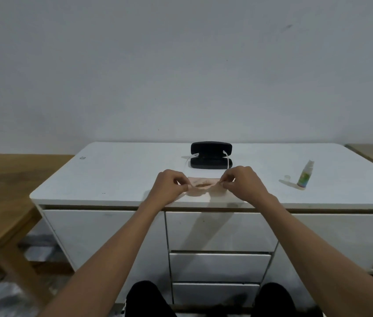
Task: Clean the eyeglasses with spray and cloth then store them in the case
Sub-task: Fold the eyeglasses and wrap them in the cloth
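Note:
My left hand (169,185) and my right hand (242,183) each pinch one end of a pale pink cloth (200,189), held just above the front of the white cabinet top (112,175). The cloth is wrapped over the front of the eyeglasses (227,159). Only their thin clear temples show, reaching back toward the case. The black eyeglass case (211,148) lies open right behind my hands. At the right stands a small green-labelled spray bottle (304,176), and its clear cap (287,178) lies beside it.
The cabinet has white drawers (219,266) below its front edge. A wooden table (0,202) stands to the left and a pale wall behind. My knees show at the bottom of the view.

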A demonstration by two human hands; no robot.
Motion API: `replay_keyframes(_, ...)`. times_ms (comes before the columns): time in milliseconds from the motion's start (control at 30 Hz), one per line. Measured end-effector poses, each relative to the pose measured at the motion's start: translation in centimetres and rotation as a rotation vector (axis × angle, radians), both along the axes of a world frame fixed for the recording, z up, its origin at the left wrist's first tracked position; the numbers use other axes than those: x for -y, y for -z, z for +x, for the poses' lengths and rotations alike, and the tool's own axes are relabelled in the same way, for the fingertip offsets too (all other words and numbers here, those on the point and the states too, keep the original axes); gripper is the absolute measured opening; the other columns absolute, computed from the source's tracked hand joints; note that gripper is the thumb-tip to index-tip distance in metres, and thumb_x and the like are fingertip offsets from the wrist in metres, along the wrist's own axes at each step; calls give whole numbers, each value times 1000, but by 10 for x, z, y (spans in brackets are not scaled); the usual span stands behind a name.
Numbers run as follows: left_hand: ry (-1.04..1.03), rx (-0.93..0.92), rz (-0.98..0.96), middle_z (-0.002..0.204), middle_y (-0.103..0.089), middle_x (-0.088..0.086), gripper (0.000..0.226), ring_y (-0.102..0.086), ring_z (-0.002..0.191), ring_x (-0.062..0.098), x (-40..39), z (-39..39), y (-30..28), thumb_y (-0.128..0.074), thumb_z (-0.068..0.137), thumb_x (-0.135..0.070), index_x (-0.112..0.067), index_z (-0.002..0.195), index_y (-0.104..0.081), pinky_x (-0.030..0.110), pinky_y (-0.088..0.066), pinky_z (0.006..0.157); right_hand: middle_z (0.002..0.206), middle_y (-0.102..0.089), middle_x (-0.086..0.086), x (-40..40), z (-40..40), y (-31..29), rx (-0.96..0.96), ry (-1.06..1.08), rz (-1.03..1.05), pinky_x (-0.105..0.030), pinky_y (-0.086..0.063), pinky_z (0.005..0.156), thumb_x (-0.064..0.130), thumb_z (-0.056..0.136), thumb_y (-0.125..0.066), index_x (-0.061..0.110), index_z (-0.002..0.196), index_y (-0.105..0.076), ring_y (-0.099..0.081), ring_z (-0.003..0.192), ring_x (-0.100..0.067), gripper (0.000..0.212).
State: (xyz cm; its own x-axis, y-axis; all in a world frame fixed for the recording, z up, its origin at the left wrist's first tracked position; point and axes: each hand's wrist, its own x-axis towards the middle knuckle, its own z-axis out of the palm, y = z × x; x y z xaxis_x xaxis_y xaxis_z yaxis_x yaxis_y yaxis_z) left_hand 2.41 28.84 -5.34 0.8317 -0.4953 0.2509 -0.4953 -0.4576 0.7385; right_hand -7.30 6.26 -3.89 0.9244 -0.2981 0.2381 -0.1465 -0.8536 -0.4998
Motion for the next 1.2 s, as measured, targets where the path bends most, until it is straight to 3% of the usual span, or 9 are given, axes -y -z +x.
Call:
replay_keyframes(167, -190, -95, -185, 77, -75, -5, 5, -68, 73, 8, 20, 9, 2, -80, 82, -12, -16, 80, -80, 15, -46, 64, 93, -76, -1, -7, 15, 5, 92, 146, -11, -34, -56, 74, 16, 92, -65, 20, 98, -80, -68, 87, -24, 17)
replay_keyframes(267, -262, -95, -211, 71, -72, -10, 10, -65, 68, 2, 29, 13, 7, -80, 82, -14, -20, 74, -77, 13, -45, 60, 93, -77, -4, -12, 23, 14, 134, 225, -74, -33, -52, 70, 18, 93, -62, 21, 101, -78, -68, 87, -29, 18)
replay_keyframes(433, -316, -103, -160, 69, -69, -7, 15, -65, 66, 9, 35, 20, 17, -75, 80, -7, -19, 72, -70, 22, -51, 61, 90, -73, -5, -15, 31, 28, 120, 316, -200, -35, -48, 66, 21, 94, -57, 17, 95, -70, -64, 81, -33, 14)
replay_keyframes(600, -364, -71, -103, 64, -61, -4, 19, -57, 59, 12, 38, 24, 23, -74, 77, -9, -19, 75, -59, 25, -42, 53, 96, -68, -4, -15, 33, 38, 108, 349, -259, -35, -50, 68, 27, 97, -58, 13, 94, -67, -63, 82, -31, 17)
replay_keyframes(733, -388, -16, -23, 66, -60, -5, 17, -59, 63, 14, 41, 25, 24, -74, 81, -14, -18, 83, -58, 26, -41, 52, 96, -66, -3, -13, 32, 44, 131, 360, -240, -34, -46, 65, 33, 97, -61, 12, 93, -63, -63, 79, -32, 21)
replay_keyframes(933, -401, 10, -43, 68, -60, -8, 22, -60, 65, 11, 41, 27, 26, -76, 88, -33, -21, 91, -57, 26, -41, 56, 76, -64, 3, -8, 24, 49, 282, 355, -76, -30, -42, 58, 48, 92, -70, 17, 80, -58, -61, 67, -24, 35)
replay_keyframes(1033, -325, 29, -128, 80, -66, -8, 22, -61, 68, 8, 36, 30, 25, -78, 86, -32, -26, 97, -61, 28, -50, 62, 81, -61, 8, -4, 21, 47, 389, 358, 58, -30, -41, 62, 41, 89, -75, 20, 97, -58, -60, 67, -19, 28)
replay_keyframes(1133, -227, 78, -166, 97, -68, -9, 22, -62, 74, 15, 31, 33, 25, -79, 86, -18, -29, 102, -68, 37, -58, 73, 97, -66, 11, 2, 20, 44, 389, 272, 146, -32, -49, 69, 34, 89, -75, 25, 121, -60, -65, 67, -15, 37)
replay_keyframes(1200, -198, 89, -180, 95, -69, -12, 20, -63, 76, 18, 29, 36, 27, -77, 86, -12, -28, 97, -72, 41, -58, 77, 101, -69, 12, 3, 21, 42, 379, 223, 145, -33, -53, 71, 29, 91, -74, 26, 121, -64, -67, 68, -12, 32)
